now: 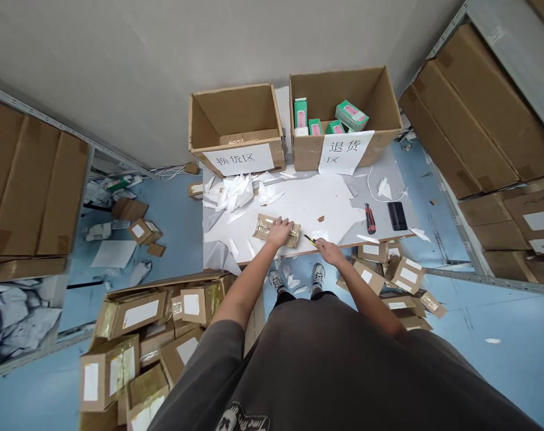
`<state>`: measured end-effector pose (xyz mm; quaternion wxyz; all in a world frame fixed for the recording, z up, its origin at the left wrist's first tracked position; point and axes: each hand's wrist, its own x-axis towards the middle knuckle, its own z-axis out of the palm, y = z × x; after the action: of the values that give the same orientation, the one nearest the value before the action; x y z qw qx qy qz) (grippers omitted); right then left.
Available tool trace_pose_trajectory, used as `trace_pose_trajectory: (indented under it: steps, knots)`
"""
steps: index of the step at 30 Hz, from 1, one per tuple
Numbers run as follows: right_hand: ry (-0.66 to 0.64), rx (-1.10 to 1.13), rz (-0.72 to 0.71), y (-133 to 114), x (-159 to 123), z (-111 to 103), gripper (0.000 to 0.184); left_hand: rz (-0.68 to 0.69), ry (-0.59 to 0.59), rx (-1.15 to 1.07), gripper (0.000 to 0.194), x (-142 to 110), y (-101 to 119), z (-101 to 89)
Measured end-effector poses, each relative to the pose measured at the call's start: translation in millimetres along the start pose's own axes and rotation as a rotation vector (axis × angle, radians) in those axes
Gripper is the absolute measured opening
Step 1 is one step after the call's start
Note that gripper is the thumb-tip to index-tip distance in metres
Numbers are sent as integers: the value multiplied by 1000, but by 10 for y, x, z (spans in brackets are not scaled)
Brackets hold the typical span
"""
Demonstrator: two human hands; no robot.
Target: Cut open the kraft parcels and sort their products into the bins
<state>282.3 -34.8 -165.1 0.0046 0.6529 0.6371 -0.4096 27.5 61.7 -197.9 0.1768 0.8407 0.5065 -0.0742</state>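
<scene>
A small flattened cardboard box (pixel 263 227) with shiny clear tape over it lies near the front edge of the white-covered table (pixel 316 200). My left hand (pixel 279 232) rests on top of this box and holds it against the table, fingers bent over it. To the right of the box, my right hand (pixel 328 250) is closed around a yellow and black utility knife (pixel 311 240). The knife points left toward the box, with a small gap between them. A red and black utility knife (pixel 370 219) lies farther right, beside a black phone (pixel 397 216).
Two open cartons with paper signs stand at the back: the left carton (pixel 236 149) and the right carton (pixel 307 152) with several green boxes (pixel 351 115). Torn paper (pixel 236 193) litters the table. Parcels fill a large carton (pixel 114 293) at lower left; opened boxes (pixel 406 275) lie at right.
</scene>
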Motion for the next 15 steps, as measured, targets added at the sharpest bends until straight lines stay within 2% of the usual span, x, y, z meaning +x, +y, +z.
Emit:
trace_pose_trajectory:
  steps: [7,15]
  knots:
    - [11,-107,-117,-158,156,32,39,-7,45,-37,53,-100,-53,180]
    - [43,-329,-223,-203,335,-99,37,-80,175,-322,47,-188,-18,339]
